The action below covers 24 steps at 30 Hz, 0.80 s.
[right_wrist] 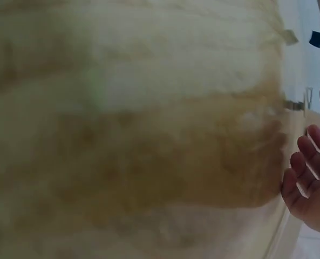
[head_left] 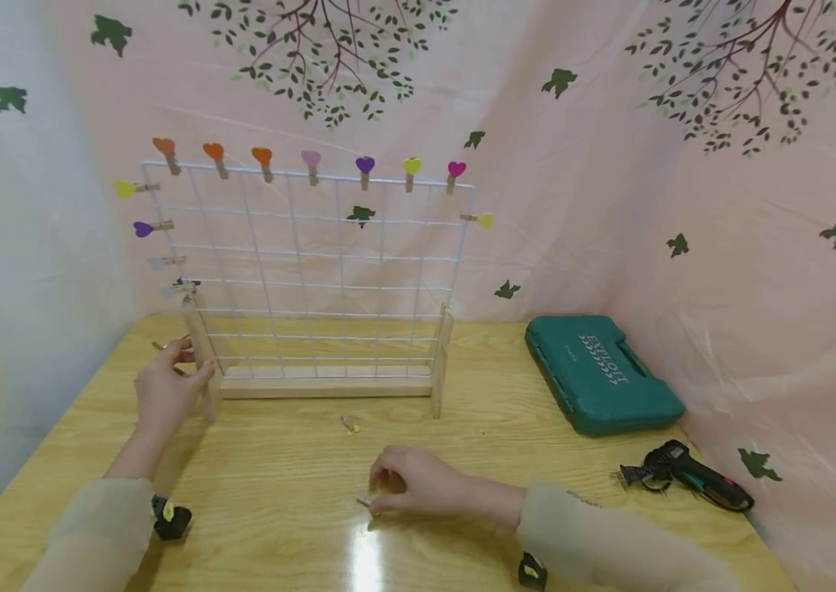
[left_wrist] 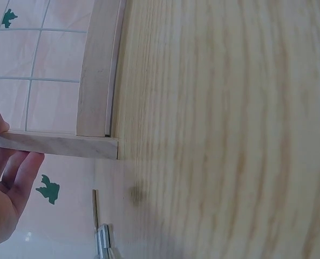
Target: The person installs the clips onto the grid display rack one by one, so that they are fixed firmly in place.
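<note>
A white wire grid (head_left: 314, 271) stands upright in a wooden stand (head_left: 329, 388). Heart-topped clothespins in several colours, such as a purple one (head_left: 365, 166), are clipped along its top and side edges. My left hand (head_left: 166, 385) grips the stand's left upright; in the left wrist view the thumb is on one face of the wood and the fingers on the other. My right hand (head_left: 418, 483) rests low over the table, fingers loosely bent and apart, beside a small clothespin (head_left: 362, 501). Another small clothespin (head_left: 349, 424) with yellow on it lies nearer the stand.
A green case (head_left: 605, 374) lies at the back right of the wooden table (head_left: 262, 485). In front of it is a black corded tool (head_left: 691, 477) with a pistol grip. Patterned pale cloth (head_left: 536, 230) hangs behind. A small metal piece (left_wrist: 103, 240) shows beyond the upright.
</note>
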{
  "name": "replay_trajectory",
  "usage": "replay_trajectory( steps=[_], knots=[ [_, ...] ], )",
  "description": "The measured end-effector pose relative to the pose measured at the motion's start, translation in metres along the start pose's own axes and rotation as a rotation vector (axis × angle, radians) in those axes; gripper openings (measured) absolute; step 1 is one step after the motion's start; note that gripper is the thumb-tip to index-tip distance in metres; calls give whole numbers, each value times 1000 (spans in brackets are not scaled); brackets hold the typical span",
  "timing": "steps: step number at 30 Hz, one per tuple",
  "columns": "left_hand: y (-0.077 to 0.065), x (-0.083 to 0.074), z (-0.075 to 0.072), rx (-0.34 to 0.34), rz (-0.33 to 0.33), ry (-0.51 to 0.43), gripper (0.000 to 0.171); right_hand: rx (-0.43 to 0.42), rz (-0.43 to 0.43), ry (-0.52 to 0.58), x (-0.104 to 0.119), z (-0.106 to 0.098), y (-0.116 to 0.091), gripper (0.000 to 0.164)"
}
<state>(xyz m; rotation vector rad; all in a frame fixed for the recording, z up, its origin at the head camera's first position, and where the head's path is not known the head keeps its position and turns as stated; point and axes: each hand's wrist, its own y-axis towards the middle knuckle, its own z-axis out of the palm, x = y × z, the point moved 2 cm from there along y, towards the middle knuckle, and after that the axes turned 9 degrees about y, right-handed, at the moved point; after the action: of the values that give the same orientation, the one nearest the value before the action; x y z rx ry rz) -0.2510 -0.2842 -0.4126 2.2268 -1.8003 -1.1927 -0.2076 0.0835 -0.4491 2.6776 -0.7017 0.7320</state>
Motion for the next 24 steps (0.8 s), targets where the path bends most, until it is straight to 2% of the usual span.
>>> replay_trajectory(
  steps=[4, 10, 14, 18, 21, 24],
  knots=[
    [-1, 1, -1, -1, -2, 4, 35, 9, -2, -28, 0, 10, -3, 28],
    [-2, 1, -1, -12, 5, 12, 35, -29, -31, -87, 3, 13, -3, 15],
    [-2, 0, -1, -14, 15, 14, 34, 4, 9, 17, 2, 7, -3, 12],
    [-1, 0, 0, -15, 24, 16, 35, -12, 82, 178, 6, -17, 1, 11],
    [-1, 1, 1, -15, 22, 18, 34, -95, 97, 197, 11, -47, 5, 10],
    [0, 1, 1, -16, 17, 17, 34, -207, 90, 153, 15, -81, 5, 12]
  ],
)
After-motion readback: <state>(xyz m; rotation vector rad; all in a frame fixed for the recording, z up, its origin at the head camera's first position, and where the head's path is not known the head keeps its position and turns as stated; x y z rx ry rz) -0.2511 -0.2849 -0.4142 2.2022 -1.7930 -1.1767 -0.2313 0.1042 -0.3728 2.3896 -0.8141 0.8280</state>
